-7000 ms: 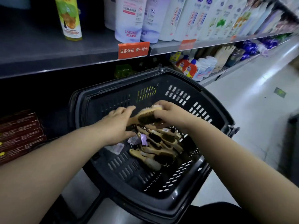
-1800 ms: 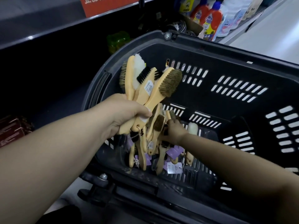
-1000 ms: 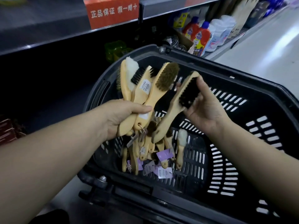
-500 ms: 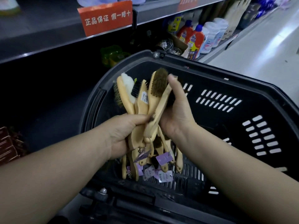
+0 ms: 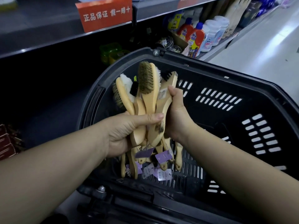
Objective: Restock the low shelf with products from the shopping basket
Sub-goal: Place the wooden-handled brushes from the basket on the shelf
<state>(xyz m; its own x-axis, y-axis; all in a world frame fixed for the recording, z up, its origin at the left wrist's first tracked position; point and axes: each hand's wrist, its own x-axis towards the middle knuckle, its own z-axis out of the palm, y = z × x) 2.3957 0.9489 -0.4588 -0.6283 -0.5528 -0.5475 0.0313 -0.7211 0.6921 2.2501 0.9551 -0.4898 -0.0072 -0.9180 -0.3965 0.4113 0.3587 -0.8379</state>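
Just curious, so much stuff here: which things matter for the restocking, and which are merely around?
Job: brush bundle, gripped by left hand and right hand; spare brushes in basket; low shelf.
Bystanders: red sign, detergent bottles, green packs, red boxes.

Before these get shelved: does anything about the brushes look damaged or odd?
One thing: a handle in the bunch of brushes, just below the left hand's thumb, shows dark blotches, like stains or scorching, though they could be bristles behind. The right hand also grips the bunch over the basket; nothing looks spilled.
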